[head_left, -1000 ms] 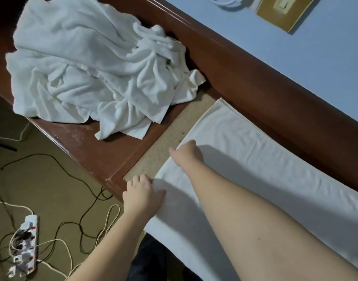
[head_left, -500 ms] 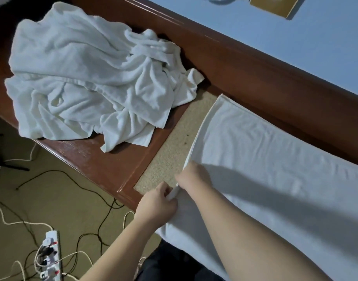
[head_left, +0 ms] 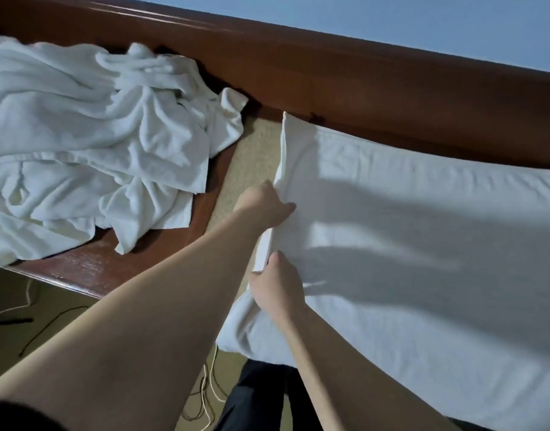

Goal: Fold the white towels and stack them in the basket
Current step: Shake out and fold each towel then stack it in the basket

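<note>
A long white towel (head_left: pixel 423 244) lies flat on the wooden table (head_left: pixel 90 269), its left short edge lifted. My left hand (head_left: pixel 263 203) reaches in from the lower left and pinches that edge about halfway along, thumb on top. Nearer to me, my right hand (head_left: pixel 278 290) grips the same edge close to the near corner. A heap of crumpled white towels (head_left: pixel 90 157) sits on the table's left part, apart from both hands. No basket is in view.
A raised wooden back rail (head_left: pixel 361 98) runs behind the towels under a blue wall (head_left: pixel 423 23). A beige inlay strip (head_left: pixel 252 163) shows between heap and flat towel. Cables (head_left: pixel 208 396) lie on the floor at the near left.
Both hands have closed on the towel's left edge and raised it off the table. The view has swung to the right, so the heap now sits further left.
</note>
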Demonstrator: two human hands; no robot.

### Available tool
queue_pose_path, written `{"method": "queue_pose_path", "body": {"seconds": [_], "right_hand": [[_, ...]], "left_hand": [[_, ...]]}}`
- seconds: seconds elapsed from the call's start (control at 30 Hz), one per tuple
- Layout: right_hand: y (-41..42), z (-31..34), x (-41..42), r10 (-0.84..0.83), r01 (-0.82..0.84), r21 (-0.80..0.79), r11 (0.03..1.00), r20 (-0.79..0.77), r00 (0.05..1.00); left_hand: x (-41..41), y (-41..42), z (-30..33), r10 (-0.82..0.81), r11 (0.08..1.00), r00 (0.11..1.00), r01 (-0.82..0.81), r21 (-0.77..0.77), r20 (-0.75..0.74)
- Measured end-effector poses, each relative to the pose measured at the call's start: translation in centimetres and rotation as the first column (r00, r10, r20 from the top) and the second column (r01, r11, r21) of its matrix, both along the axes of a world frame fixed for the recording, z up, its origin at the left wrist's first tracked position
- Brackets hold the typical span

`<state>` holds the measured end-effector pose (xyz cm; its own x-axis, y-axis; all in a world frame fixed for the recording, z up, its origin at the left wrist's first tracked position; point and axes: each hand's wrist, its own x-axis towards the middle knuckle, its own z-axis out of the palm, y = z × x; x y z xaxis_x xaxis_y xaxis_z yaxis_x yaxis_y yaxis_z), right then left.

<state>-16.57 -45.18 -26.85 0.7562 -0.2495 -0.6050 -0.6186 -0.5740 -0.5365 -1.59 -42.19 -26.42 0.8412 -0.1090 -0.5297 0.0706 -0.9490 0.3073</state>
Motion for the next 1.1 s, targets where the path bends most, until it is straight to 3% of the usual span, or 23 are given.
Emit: {"method": "queue_pose_path", "body": {"seconds": [0.13,0.27,0.37,0.53,0.63,0.77,0.93,1.03,1.1], "right_hand": [[-0.1,0.7,-0.7,-0.097,0.098,0.019,0.995,-0.071,0.993],[-0.7,1.3,-2.4,-0.254,0.261,0.102,0.960,-0.073,0.964],[-1.2,1.3,-4.1,-0.332,0.342,0.155,0.927,-0.088,0.939],[-1.7,0.8,-6.4,-0.268,0.278,0.034,0.960,-0.171,0.948],[-2.5,1.5,-7.1,-0.271,0.275,0.022,0.961,-0.122,0.955],[-3.6,2.7,-8.7,-0.354,0.359,-0.033,0.933,0.105,0.929],[-5.4,2.5,-10.8,-0.329,0.328,-0.023,0.944,-0.046,0.943],[-6.0,3.0,-11.7,-0.430,0.434,-0.022,0.901,0.103,0.897],[-6.6,3.0,-12.3,-0.486,0.488,0.010,0.873,0.100,0.868]], "left_hand": [[0.7,-2.3,0.2,-0.042,0.999,0.998,0.041,0.030,0.043],[1.4,-2.6,0.0,0.101,0.991,0.988,-0.090,-0.094,0.114],[2.5,-2.5,0.5,0.181,0.968,0.981,-0.164,-0.189,0.074],[3.6,-3.1,1.4,0.416,0.764,0.886,-0.463,-0.449,-0.206],[4.2,-3.6,1.7,0.473,0.687,0.845,-0.530,-0.497,-0.247],[4.9,-5.0,3.0,0.393,0.804,0.919,-0.354,-0.478,-0.021],[4.6,-6.7,5.0,0.196,0.897,0.970,-0.118,-0.425,0.144],[4.7,-7.8,5.5,0.171,0.913,0.966,-0.081,-0.400,0.194],[4.8,-8.9,5.6,0.155,0.912,0.964,-0.056,-0.406,0.215]]}}
